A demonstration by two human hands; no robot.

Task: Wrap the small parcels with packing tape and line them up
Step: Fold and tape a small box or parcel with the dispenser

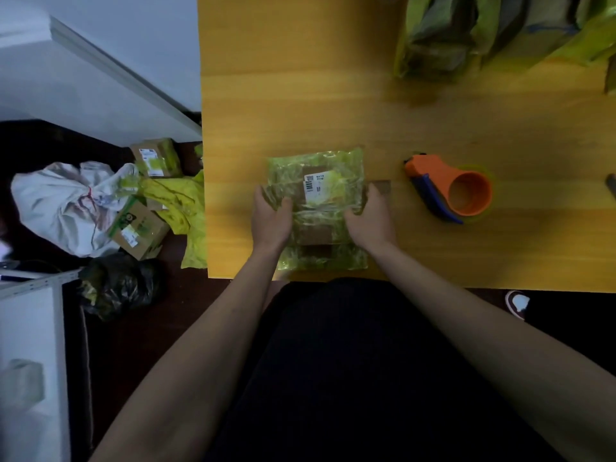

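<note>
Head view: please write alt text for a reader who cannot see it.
Both hands, left hand and right hand, grip the sides of a parcel wrapped in yellow-green film, at the near edge of a wooden table. An orange tape dispenser lies to its right, with more wrapped parcels at the far right. Boxes and bags lie on the floor to the left.

A crinkled, glossy yellow-green plastic-wrapped cardboard parcel (pixel 316 208), bearing a matt white paper label (pixel 315 185), lies on a smooth, yellow wood-grain tabletop (pixel 300 95). Nearby, the orange and blue plastic tape dispenser (pixel 448 190) looks smooth with a slight sheen.
</note>
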